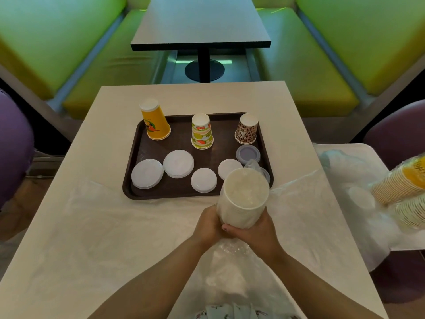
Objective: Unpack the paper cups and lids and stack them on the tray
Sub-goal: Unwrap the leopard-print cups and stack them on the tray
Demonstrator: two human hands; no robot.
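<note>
White table [110,226], both hands [239,229] gripping lid stack [242,199], axis tilted toward tray [135,180]

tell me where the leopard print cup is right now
In the head view, the leopard print cup stands upside down at the brown tray's far right corner, just beyond a translucent lid.

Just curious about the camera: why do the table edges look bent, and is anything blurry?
Head view: the wide lens bows the table edges and benches outward; the cup sleeves at the right edge are smeared; the tray is fairly sharp; the lighting is soft, with faint shadows.
</note>
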